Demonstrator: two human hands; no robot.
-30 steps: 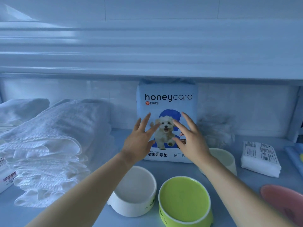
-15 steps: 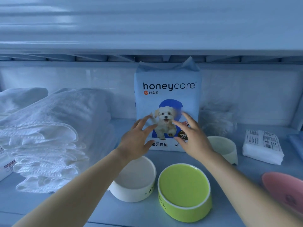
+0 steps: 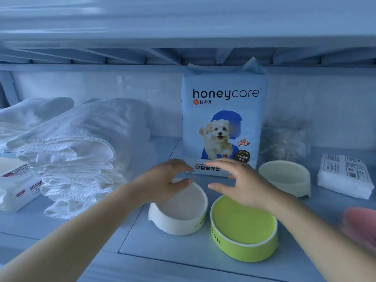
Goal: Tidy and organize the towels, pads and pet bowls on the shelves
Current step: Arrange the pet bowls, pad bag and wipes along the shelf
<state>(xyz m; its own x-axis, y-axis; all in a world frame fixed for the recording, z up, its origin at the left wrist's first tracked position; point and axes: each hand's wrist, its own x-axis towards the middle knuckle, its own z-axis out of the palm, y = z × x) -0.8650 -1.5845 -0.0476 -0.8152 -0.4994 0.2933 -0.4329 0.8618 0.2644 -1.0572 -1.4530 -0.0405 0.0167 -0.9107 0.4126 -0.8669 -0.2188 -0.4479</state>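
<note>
A blue pack of pet pads (image 3: 222, 110) with a puppy picture stands upright at the back of the shelf (image 3: 81, 231). In front of it sit a white bowl (image 3: 183, 218) and a green bowl (image 3: 246, 237). My left hand (image 3: 164, 180) hovers over the white bowl's far rim, fingers loosely bent, holding nothing. Over the green bowl's far rim my right hand (image 3: 242, 182) hangs empty too, fingers spread. A cream bowl (image 3: 284, 176) stands to the right. White towels (image 3: 77, 151) are piled at the left.
A wrapped white pack (image 3: 345, 174) lies at the far right, a pink bowl (image 3: 360, 226) at the right edge. Crumpled clear plastic (image 3: 286, 137) sits behind the cream bowl. Another wrapped pack (image 3: 16, 186) lies at the far left. The shelf above hangs low.
Both hands have drawn back and down from the front of the pad pack and now hover over the white and green bowls. The camera has dipped lower.
</note>
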